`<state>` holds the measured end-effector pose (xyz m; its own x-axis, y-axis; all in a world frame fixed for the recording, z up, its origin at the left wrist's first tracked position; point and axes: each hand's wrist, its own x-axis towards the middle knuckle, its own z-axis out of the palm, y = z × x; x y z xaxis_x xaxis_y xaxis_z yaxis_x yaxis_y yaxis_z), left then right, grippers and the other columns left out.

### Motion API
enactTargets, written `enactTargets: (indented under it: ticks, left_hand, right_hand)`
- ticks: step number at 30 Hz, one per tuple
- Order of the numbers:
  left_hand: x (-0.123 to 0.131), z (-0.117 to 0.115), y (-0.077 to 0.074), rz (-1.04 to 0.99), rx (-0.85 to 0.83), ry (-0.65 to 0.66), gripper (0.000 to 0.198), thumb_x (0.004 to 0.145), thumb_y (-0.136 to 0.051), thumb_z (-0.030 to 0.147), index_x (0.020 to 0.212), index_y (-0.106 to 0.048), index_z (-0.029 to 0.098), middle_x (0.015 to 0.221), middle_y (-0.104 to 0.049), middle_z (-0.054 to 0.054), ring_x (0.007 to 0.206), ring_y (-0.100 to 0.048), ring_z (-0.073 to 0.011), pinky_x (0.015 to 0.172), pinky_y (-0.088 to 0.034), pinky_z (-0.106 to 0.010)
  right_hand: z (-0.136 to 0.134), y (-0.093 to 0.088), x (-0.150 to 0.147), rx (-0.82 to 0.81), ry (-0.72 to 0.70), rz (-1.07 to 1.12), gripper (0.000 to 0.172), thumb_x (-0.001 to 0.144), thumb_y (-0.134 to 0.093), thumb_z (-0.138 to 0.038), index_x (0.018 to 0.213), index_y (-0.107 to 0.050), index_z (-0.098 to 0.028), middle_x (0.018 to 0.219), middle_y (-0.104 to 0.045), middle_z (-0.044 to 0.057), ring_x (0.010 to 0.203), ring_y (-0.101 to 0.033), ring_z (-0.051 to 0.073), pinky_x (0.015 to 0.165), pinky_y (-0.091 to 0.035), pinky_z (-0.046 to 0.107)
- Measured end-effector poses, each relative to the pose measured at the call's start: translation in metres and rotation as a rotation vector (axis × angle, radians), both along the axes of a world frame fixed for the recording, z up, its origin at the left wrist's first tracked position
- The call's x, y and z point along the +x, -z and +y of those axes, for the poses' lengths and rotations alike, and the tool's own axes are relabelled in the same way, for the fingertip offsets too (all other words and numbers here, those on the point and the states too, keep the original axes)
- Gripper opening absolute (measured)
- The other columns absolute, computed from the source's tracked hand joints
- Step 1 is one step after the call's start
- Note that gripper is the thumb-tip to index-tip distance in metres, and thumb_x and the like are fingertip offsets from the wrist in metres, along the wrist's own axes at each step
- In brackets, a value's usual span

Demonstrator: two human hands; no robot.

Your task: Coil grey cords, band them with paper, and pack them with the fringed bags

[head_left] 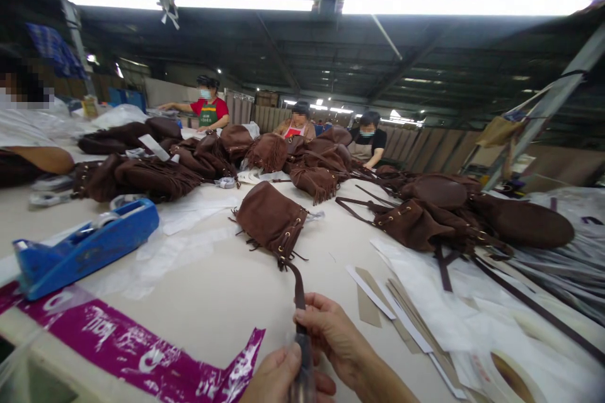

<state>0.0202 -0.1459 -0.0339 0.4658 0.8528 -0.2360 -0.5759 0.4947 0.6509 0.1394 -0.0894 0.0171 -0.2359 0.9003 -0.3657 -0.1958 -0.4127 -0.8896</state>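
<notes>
A brown fringed bag (271,217) with gold eyelets lies on the pale table in front of me. Its dark strap (299,289) runs toward me into both hands. Near the bottom edge, my left hand (276,374) is closed on the strap's lower part, its thumb on top, where clear plastic seems to cover it. My right hand (338,340) pinches the strap a little higher, between thumb and forefinger, its other fingers curled behind.
A blue tape dispenser (89,242) and purple printed tape (137,352) lie at the left. More brown bags (312,157) are heaped across the back. Paper strips (406,308), white sheets and a tape roll (508,378) lie at the right. Several people work beyond.
</notes>
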Motion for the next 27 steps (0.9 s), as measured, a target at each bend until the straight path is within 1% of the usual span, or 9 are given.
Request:
enactTargets:
  ticks: [3, 6, 10, 13, 15, 17, 19, 23, 27]
  left_hand:
    - [0.005, 0.009, -0.007, -0.119, -0.028, 0.026, 0.06, 0.063, -0.082, 0.061, 0.091, -0.061, 0.012, 0.069, -0.064, -0.005, 0.058, -0.061, -0.0164, 0.059, -0.043, -0.027]
    - [0.007, 0.015, -0.007, -0.143, -0.037, 0.025, 0.061, 0.062, -0.082, 0.06, 0.088, -0.061, 0.01, 0.069, -0.064, -0.007, 0.056, -0.06, -0.0153, 0.058, -0.042, -0.026]
    - [0.004, 0.018, 0.002, -0.037, -0.013, 0.008, 0.056, 0.072, -0.075, 0.06, 0.091, -0.062, 0.009, 0.076, -0.069, -0.013, 0.065, -0.065, -0.0218, 0.065, -0.046, -0.031]
    - [0.003, 0.023, 0.007, -0.026, -0.022, 0.012, 0.051, 0.075, -0.073, 0.058, 0.089, -0.061, 0.01, 0.075, -0.069, -0.012, 0.067, -0.065, -0.0227, 0.067, -0.047, -0.033]
    - [0.004, 0.029, 0.009, -0.062, -0.046, 0.0, 0.049, 0.077, -0.072, 0.057, 0.087, -0.061, 0.011, 0.072, -0.067, -0.01, 0.064, -0.065, -0.0214, 0.067, -0.047, -0.032]
    - [0.006, 0.036, 0.008, -0.098, -0.074, -0.023, 0.047, 0.08, -0.07, 0.056, 0.087, -0.061, 0.01, 0.069, -0.065, -0.009, 0.062, -0.063, -0.0205, 0.065, -0.047, -0.032]
    - [0.008, 0.043, 0.008, -0.129, -0.107, -0.04, 0.045, 0.083, -0.067, 0.054, 0.089, -0.061, 0.009, 0.067, -0.063, -0.008, 0.06, -0.062, -0.0198, 0.063, -0.046, -0.03]
    - [0.012, 0.057, 0.012, -0.137, -0.246, -0.059, 0.039, 0.09, -0.057, 0.05, 0.09, -0.061, 0.011, 0.061, -0.058, -0.005, 0.053, -0.056, -0.0171, 0.057, -0.043, -0.028]
    - [0.013, 0.07, 0.013, -0.117, -0.356, -0.115, 0.033, 0.095, -0.05, 0.044, 0.085, -0.059, 0.013, 0.061, -0.056, -0.003, 0.051, -0.054, -0.0162, 0.058, -0.042, -0.027]
  right_hand:
    - [0.001, 0.002, 0.001, 0.017, -0.013, 0.008, 0.031, 0.049, -0.075, -0.022, 0.072, -0.055, -0.016, 0.049, -0.048, -0.009, 0.041, -0.037, 0.005, 0.041, -0.023, 0.018]
    - [0.005, 0.002, 0.005, 0.003, -0.044, 0.017, 0.035, 0.05, -0.079, -0.029, 0.068, -0.052, -0.017, 0.051, -0.049, -0.008, 0.042, -0.038, 0.005, 0.043, -0.025, 0.018]
    - [0.022, -0.001, 0.007, -0.132, -0.146, -0.081, 0.044, 0.077, -0.057, -0.06, 0.07, -0.055, -0.016, 0.06, -0.056, 0.0, 0.043, -0.043, 0.008, 0.041, -0.028, 0.02]
    - [0.037, -0.004, 0.001, -0.123, -0.114, -0.231, 0.03, 0.083, -0.054, -0.044, 0.069, -0.052, -0.018, 0.058, -0.054, -0.002, 0.045, -0.045, 0.009, 0.042, -0.03, 0.019]
    - [0.042, -0.007, -0.005, -0.063, -0.098, -0.292, 0.018, 0.075, -0.06, -0.026, 0.065, -0.048, -0.018, 0.053, -0.05, -0.005, 0.044, -0.042, 0.008, 0.042, -0.028, 0.018]
    - [0.044, -0.01, -0.008, -0.01, -0.132, -0.356, 0.018, 0.069, -0.061, -0.017, 0.059, -0.046, -0.019, 0.046, -0.043, -0.007, 0.041, -0.038, 0.007, 0.04, -0.024, 0.018]
    - [0.046, -0.012, -0.01, 0.029, -0.182, -0.426, 0.019, 0.068, -0.062, -0.017, 0.057, -0.046, -0.019, 0.042, -0.039, -0.009, 0.038, -0.035, 0.007, 0.039, -0.021, 0.02]
    - [0.064, -0.009, -0.013, 0.108, -0.208, -0.602, 0.028, 0.08, -0.06, -0.029, 0.057, -0.047, -0.02, 0.042, -0.043, -0.008, 0.037, -0.038, 0.009, 0.04, -0.023, 0.022]
    - [0.096, -0.003, -0.024, 0.219, -0.21, -0.763, 0.033, 0.084, -0.064, -0.022, 0.056, -0.048, -0.017, 0.045, -0.04, -0.01, 0.041, -0.037, 0.007, 0.043, -0.027, 0.02]
